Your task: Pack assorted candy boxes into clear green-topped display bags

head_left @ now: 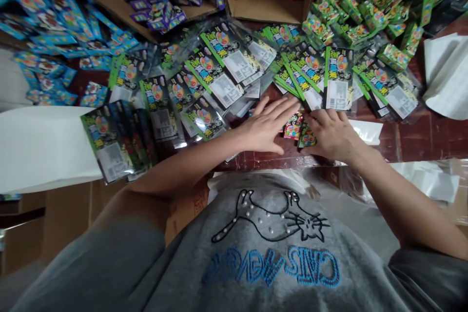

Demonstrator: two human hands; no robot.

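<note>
The head-worn camera is looking forward and down over a grey cat-embroidered shirt (266,253), closely facing the bare left hand (268,126), bare right hand (334,132) and dark-red tabletop (420,140).

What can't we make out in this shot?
All in the head view:
- Green box: its right side is hidden by the right hand; gripped or just touched, can't tell.
- Whatever sits left of the red box: mostly covered by the left hand.
- Barcode label: print too small to read.
- Blue packets: heap cut off by the picture's left edge.
- Carton: cut off by the top edge.
</note>
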